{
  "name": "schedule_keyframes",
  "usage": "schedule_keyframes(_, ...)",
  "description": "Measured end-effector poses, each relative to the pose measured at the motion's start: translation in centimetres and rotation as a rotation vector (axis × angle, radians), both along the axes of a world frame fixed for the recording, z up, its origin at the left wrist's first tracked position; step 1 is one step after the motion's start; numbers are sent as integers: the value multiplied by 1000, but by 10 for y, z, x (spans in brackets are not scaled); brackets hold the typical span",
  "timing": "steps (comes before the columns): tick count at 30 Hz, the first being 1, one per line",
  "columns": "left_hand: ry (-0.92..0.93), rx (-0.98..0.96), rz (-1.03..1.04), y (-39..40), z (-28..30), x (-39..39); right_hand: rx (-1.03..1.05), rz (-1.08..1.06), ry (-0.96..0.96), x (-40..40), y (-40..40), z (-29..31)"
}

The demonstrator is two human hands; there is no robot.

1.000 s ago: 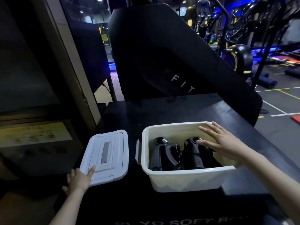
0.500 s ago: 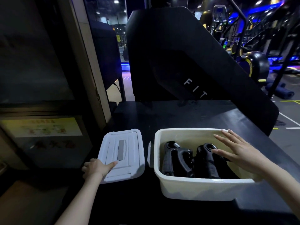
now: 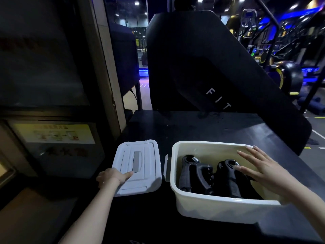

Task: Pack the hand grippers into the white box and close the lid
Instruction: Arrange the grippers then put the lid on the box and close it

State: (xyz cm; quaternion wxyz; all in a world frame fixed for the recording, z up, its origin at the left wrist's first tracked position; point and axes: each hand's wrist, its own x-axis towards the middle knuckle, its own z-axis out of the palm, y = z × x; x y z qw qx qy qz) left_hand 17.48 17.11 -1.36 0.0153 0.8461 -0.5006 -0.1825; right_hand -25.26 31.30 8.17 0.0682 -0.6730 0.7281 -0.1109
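Observation:
A white box (image 3: 216, 208) stands open on the black surface at the right. Inside it lie black hand grippers (image 3: 197, 175), side by side, with steel springs at their far ends. My right hand (image 3: 262, 166) hovers over the box's right side with fingers straight and spread; its thumb touches the right-hand gripper. The white lid (image 3: 140, 164) lies flat to the left of the box. My left hand (image 3: 112, 176) grips the lid's near left edge, thumb on top and fingers curled at the rim.
The black padded surface (image 3: 202, 127) carries both box and lid. A tall black machine panel (image 3: 202, 67) rises behind it. A beige pillar and glass panel (image 3: 102, 67) stand at the left. Gym equipment fills the far right.
My left hand has slid further onto the lid's near left edge and now grips it. My right hand stays over the box. The view has shifted left and closer.

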Motion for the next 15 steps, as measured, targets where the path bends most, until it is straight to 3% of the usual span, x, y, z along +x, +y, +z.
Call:
schedule_keyframes(3,24,67,16,-3,3,-8,-3,1,1,-1,1,0)
schedule_keyframes(8,313,106,82,-36,-30,16,-17,0,-17,-2,0,0)
schedule_keyframes(11,598,-142,116,-16,-6,7,-15,1,-20,-2,0,1)
schedule_keyframes(15,759,-502,89,-18,21,2,-29,1,-54,-3,0,1)
